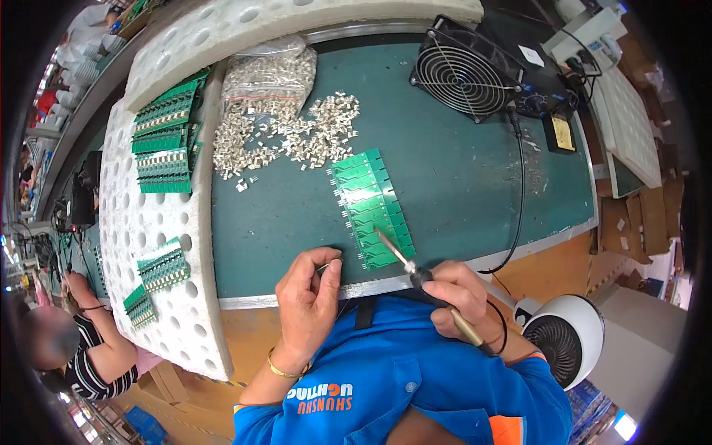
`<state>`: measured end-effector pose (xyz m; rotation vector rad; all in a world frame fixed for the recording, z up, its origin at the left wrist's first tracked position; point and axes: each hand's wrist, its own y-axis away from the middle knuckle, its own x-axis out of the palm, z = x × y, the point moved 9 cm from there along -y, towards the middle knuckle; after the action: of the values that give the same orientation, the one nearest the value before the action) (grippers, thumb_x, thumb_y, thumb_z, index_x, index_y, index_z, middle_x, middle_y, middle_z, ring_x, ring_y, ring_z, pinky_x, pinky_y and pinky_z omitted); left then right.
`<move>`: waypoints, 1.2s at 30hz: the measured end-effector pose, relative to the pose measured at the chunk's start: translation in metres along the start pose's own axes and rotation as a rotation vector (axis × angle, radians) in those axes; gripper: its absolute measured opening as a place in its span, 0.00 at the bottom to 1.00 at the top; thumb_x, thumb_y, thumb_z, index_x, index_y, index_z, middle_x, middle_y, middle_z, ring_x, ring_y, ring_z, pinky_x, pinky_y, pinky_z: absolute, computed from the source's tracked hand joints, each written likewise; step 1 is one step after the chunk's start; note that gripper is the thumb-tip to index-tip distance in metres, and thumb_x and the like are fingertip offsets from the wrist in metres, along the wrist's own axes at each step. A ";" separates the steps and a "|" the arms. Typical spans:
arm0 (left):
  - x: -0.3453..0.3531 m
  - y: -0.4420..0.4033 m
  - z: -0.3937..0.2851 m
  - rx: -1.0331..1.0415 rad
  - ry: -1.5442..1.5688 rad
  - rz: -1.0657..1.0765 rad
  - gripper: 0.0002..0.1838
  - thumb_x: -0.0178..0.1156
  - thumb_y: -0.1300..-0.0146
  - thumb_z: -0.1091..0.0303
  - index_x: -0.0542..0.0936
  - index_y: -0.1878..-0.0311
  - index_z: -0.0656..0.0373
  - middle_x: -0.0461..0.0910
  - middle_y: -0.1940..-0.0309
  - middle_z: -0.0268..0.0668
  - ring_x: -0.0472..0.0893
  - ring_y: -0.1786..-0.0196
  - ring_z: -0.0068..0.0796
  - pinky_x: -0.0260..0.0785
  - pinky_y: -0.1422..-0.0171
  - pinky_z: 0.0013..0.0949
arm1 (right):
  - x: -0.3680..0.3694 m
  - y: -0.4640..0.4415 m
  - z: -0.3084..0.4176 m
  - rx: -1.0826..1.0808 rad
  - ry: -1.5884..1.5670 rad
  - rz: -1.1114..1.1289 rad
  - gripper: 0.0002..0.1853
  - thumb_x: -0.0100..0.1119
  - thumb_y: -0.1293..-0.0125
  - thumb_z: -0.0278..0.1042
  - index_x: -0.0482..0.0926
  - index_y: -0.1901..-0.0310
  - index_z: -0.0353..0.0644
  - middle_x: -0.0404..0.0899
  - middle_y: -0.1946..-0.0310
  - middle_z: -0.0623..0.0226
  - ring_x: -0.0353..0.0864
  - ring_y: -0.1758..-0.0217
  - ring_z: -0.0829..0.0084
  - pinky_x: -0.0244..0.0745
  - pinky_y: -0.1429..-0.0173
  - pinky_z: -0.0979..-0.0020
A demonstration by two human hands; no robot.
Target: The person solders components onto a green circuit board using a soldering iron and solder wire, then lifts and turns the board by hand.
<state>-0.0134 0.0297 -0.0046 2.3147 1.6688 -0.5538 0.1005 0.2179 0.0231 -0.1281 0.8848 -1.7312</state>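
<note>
My right hand [456,297] is wrapped round a soldering iron [419,276]. The iron's tip points up and left over a green circuit board panel [371,211]; whether it touches the board I cannot tell. Small white connectors stick out along the panel's left edge, their pins outward. My left hand [310,297], at the table's front edge just left of the panel, is pinched closed on what looks like thin solder wire, mostly hidden by the fingers.
Loose white connectors [319,133] lie in a pile by a bag of them [271,78]. Finished-looking panels [163,170] rest on a white foam board [200,289]. A black fan [463,78], a soldering station [538,100] and its cord are at right. A co-worker [100,348] sits left.
</note>
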 end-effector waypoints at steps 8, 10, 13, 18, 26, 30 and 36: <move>0.011 -0.002 0.015 -0.190 0.121 0.075 0.11 0.61 0.34 0.74 0.82 0.50 0.66 0.87 0.64 0.40 0.68 0.79 0.16 0.65 0.73 0.25 | 0.022 -0.023 -0.006 0.011 0.041 0.098 0.27 0.53 0.28 0.58 0.80 0.50 0.37 0.70 0.64 0.61 0.69 0.68 0.71 0.68 0.67 0.71; 0.015 -0.002 0.020 -0.220 0.155 0.094 0.11 0.61 0.34 0.73 0.82 0.50 0.66 0.88 0.64 0.40 0.70 0.78 0.15 0.65 0.73 0.25 | 0.020 -0.023 -0.007 0.034 0.041 0.091 0.24 0.58 0.31 0.56 0.81 0.51 0.39 0.72 0.65 0.61 0.73 0.68 0.69 0.72 0.68 0.70; 0.020 -0.003 0.021 -0.316 0.183 0.195 0.13 0.59 0.30 0.72 0.79 0.46 0.67 0.87 0.61 0.39 0.76 0.65 0.17 0.70 0.60 0.25 | 0.018 -0.024 -0.009 0.065 0.042 0.080 0.22 0.63 0.34 0.54 0.83 0.52 0.41 0.73 0.65 0.61 0.77 0.68 0.67 0.75 0.69 0.69; 0.027 -0.004 0.024 -0.416 0.197 0.309 0.15 0.58 0.28 0.70 0.78 0.43 0.68 0.85 0.60 0.37 0.80 0.57 0.18 0.72 0.52 0.23 | 0.018 -0.020 -0.012 0.075 0.024 0.076 0.27 0.52 0.28 0.58 0.80 0.51 0.37 0.69 0.66 0.62 0.69 0.69 0.70 0.68 0.67 0.71; 0.035 -0.006 0.027 -0.475 0.200 0.359 0.11 0.61 0.29 0.69 0.82 0.52 0.67 0.82 0.66 0.29 0.76 0.62 0.14 0.68 0.58 0.21 | 0.010 -0.021 -0.017 0.120 -0.047 0.036 0.24 0.62 0.33 0.53 0.81 0.51 0.37 0.72 0.66 0.61 0.73 0.69 0.68 0.71 0.69 0.71; 0.038 -0.005 0.023 -0.498 0.191 0.350 0.10 0.62 0.30 0.69 0.82 0.54 0.67 0.81 0.66 0.27 0.75 0.63 0.13 0.68 0.59 0.20 | 0.011 -0.019 -0.020 0.127 -0.053 0.043 0.28 0.49 0.27 0.59 0.78 0.51 0.36 0.72 0.65 0.61 0.72 0.68 0.71 0.70 0.67 0.73; 0.043 -0.005 0.023 -0.509 0.215 0.346 0.08 0.62 0.30 0.70 0.82 0.56 0.66 0.81 0.66 0.27 0.76 0.63 0.12 0.68 0.59 0.20 | 0.012 -0.015 -0.024 0.129 -0.081 0.054 0.28 0.47 0.26 0.59 0.76 0.50 0.35 0.76 0.63 0.58 0.74 0.67 0.72 0.72 0.65 0.73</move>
<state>-0.0097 0.0585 -0.0435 2.2429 1.2474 0.1785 0.0723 0.2206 0.0105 -0.0876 0.7095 -1.7148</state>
